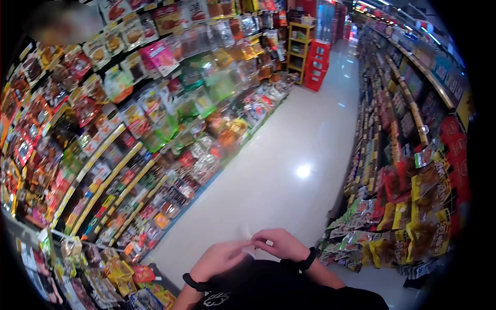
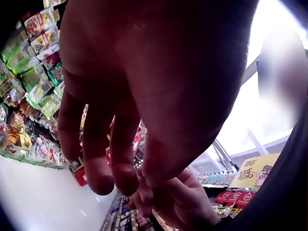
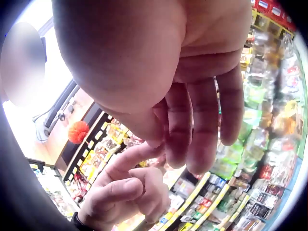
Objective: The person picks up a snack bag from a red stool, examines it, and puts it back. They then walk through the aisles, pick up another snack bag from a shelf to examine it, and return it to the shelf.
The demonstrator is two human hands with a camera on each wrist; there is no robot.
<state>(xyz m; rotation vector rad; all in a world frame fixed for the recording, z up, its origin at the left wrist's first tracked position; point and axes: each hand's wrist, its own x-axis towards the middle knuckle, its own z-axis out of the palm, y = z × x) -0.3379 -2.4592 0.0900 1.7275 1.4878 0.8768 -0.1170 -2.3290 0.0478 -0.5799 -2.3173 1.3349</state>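
In front of the black shirt, the left hand and right hand meet at their fingertips. A pale blurred patch shows beside them; what it is cannot be told. The left wrist view has the left hand large and dark, its fingers loosely bent, and the right hand beyond its thumb. From the right wrist, the right hand has its thumb and index finger pinched at the index fingertip of the left hand. Its other fingers hang nearly straight. Anything small between the fingertips is hidden.
Shelves of packaged snacks line the left, with more packets on racks at the right. A pale floor runs between them. Farther off stand a red display and a yellow shelf unit.
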